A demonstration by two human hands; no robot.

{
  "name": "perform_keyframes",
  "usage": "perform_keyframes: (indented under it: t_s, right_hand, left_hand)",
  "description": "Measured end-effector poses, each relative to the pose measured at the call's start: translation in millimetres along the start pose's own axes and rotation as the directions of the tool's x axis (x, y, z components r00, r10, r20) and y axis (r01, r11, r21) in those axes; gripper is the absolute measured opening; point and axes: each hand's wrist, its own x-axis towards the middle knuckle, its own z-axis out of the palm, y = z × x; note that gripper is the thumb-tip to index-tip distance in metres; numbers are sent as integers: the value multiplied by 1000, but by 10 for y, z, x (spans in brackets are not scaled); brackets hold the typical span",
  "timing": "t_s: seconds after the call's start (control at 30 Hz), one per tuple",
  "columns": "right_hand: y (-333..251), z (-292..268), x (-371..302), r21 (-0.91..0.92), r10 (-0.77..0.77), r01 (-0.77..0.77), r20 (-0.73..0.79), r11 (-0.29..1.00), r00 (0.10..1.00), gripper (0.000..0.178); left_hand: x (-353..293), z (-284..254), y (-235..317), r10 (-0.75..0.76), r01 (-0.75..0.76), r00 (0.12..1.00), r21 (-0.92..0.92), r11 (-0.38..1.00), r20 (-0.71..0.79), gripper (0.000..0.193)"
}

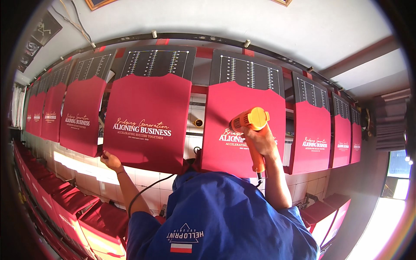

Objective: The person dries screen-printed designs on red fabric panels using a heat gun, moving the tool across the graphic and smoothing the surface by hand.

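Orange plastic heat gun (250,120) clamped in right hand (260,141), nozzle pointing left across crimson printed panel (255,143); left hand (109,159) pinching lower corner of neighbouring crimson panel (147,121), well left.

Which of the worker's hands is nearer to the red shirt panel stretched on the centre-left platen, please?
The left hand is nearer: it touches the lower left corner of that red shirt panel. The right hand holds the orange heat gun over the neighbouring panel to the right.

Red cloth panels (147,119) — matt, smooth, printed in pale ink. Heat gun (250,119) — orange plastic, slightly glossy. Dark printing boards (247,71), matt. Wall tiles (143,182) white, glazed.
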Motion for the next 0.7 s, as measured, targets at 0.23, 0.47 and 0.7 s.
perform_keyframes:
  t_s: [0.23,0.47,0.7]
  right_hand:
    - [-99,107,-110,42,90,-94,87,995,992,40]
    - [-66,60,-418,-32,148,-146,76,989,986,43]
    - [18,65,-469,-17,142,-141,86,990,986,50]
  left_hand:
    - [21,-17,-13,-23,23,1000,-21,1000,6,64]
    - [10,-22,-46,21,-21,1000,0,1000,-14,65]
    - [-20,-25,38,-3,3,1000,8,1000,6,63]
